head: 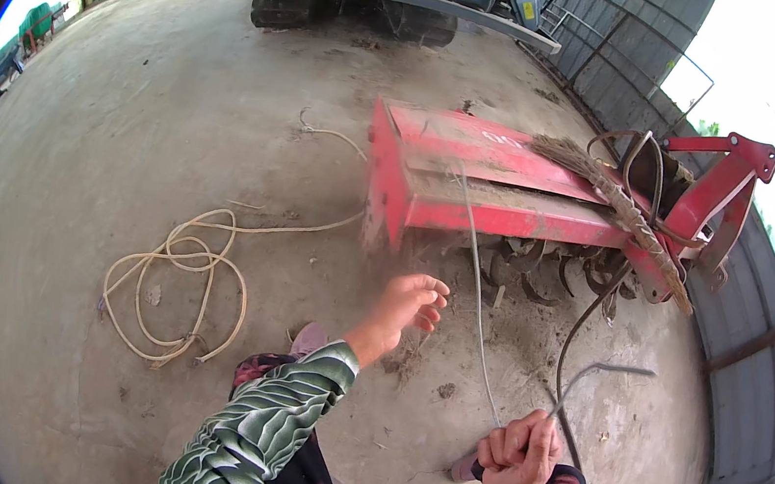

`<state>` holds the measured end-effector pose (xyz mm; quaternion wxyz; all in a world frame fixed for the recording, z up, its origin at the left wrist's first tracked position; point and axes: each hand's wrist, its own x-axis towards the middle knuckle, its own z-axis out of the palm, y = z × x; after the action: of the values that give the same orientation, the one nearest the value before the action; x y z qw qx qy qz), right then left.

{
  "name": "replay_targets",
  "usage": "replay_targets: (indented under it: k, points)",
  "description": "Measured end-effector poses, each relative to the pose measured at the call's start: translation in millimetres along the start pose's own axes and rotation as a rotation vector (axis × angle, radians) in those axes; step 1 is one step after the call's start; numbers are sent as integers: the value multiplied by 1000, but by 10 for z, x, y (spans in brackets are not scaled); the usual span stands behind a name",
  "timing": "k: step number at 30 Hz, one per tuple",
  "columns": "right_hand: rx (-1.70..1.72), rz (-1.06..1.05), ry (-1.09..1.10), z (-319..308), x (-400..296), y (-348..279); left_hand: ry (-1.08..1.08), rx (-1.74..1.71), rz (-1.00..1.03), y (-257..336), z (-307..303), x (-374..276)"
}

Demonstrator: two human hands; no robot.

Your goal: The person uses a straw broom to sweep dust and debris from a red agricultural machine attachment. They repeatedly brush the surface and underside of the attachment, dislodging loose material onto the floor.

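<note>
My right hand (521, 446) is closed around a thin grey cord (478, 277). One length of the cord runs up to the top of a red rotary tiller (509, 220); a bent end sticks out above my fist. My left hand (409, 312) is in front of the tiller's near left corner, fingers apart and slightly curled, holding nothing. Curved tines (537, 285) show under the tiller's housing. Across its top right lies a straw broom (623, 204). A dark hose or cable (571, 335) hangs from the tiller down to the floor, passing behind the grey cord.
A loosely coiled cream rope (244, 281) lies on the concrete floor to the left, one length reaching the tiller's side. A large machine on rubber tracks (283, 4) stands beyond. Corrugated metal wall panels (630, 46) run along the right. Dry soil and straw litter the floor near the tines.
</note>
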<state>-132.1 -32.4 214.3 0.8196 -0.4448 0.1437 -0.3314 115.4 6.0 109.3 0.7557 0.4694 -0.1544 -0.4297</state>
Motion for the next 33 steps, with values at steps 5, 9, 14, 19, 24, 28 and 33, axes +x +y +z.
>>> replay_targets:
  k: [5,9,14,19,24,28,33]
  points:
    - [-185,101,31,6,-16,13,-8,2,-2,-4,-8,8]
    - [-113,197,32,-41,-114,103,22,17,-13,32,27,-49]
    - [-68,126,13,-147,-215,64,-111,8,69,132,117,-43]
    - [-39,81,26,-133,-215,117,-211,-13,123,192,169,-80]
    - [-22,52,47,-98,-234,177,-228,-90,141,244,207,-73]
    - [-23,80,57,-73,-243,200,-244,-49,155,257,244,-75]
    - [5,137,51,-55,-229,172,-198,26,165,246,251,-67]
